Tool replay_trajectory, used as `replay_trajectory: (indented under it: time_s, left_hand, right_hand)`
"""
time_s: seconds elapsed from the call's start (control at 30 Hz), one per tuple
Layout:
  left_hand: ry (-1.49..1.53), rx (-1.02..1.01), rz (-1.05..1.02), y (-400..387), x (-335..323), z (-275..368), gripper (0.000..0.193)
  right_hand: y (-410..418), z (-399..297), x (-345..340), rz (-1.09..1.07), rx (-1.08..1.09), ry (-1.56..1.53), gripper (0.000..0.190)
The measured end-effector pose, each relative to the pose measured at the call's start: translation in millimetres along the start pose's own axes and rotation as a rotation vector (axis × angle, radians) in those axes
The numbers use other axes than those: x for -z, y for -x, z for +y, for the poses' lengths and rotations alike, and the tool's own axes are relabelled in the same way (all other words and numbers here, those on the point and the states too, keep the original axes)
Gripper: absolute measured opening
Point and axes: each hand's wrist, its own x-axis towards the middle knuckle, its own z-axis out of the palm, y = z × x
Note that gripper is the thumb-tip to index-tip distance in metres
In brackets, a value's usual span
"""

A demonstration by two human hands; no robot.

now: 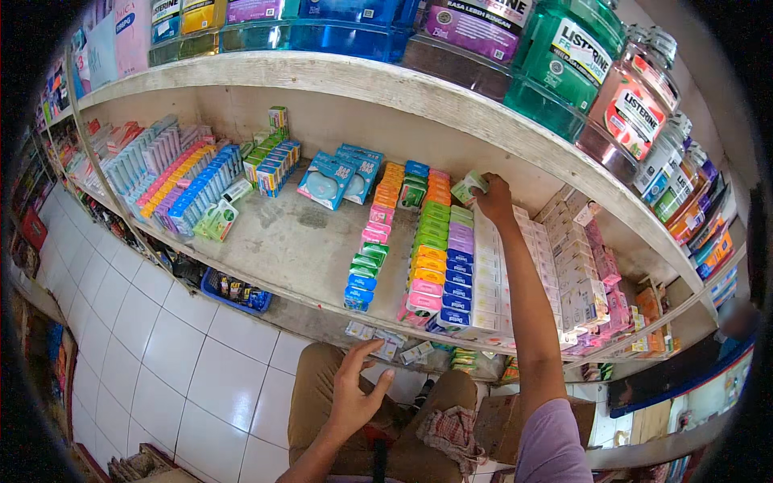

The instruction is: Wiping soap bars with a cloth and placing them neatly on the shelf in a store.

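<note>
At the back of the shelf, my right hand (496, 196) grips a small green-and-white soap box (467, 186) above the rear end of the boxed rows. Beneath it run a row of green, purple and blue Dettol boxes (457, 284) and a row of white boxes (488, 290). Left of these stands a row of green, yellow and pink boxes (429, 259). My left hand (356, 386) hangs over my knees, in front of the shelf's front edge, fingers apart and holding nothing. A narrower row of mixed-colour boxes (367, 265) lies farther left.
Blue bar soap packs (326, 181) lean near the back wall. Loose green boxes (217, 221) lie beside the blue box row (205, 184). Listerine bottles (561, 66) line the upper shelf (290, 69), which overhangs my right arm. Below are a blue basket (235, 300) and loose packets (416, 352).
</note>
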Motion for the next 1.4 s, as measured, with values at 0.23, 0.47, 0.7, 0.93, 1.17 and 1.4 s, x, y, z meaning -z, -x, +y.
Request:
replay_trajectory:
  time_s: [0.23, 0.47, 0.7, 0.93, 1.17, 1.4]
  left_hand:
    - [-0.023, 0.017, -0.025, -1.8, 2.4, -2.9, 0.044]
    - [-0.022, 0.033, -0.038, -2.0, 2.0, -9.6, 0.042]
    - [-0.026, 0.035, -0.099, -2.0, 1.7, -6.0, 0.042]
    - [-0.045, 0.042, -0.120, -2.0, 1.0, -8.3, 0.041]
    - [-0.058, 0.053, -0.167, -2.4, 0.9, -10.3, 0.040]
    - [-0.072, 0.047, -0.174, -0.7, -0.3, -9.2, 0.041]
  right_hand:
    - [-6.3, -3.0, -3.1, -0.063, -0.053, 0.132, 0.041]
    - [-0.6, -6.8, -5.9, -0.021, -0.051, 0.167, 0.039]
    - [-5.4, -6.9, -22.6, -0.372, -0.144, 0.386, 0.038]
    - [-5.6, 4.4, -27.9, -0.603, -0.058, 0.474, 0.037]
    - [-2.7, 2.9, -29.9, -0.659, -0.002, 0.560, 0.038]
    - [1.0, 0.0, -19.8, -0.567, -0.021, 0.483, 0.043]
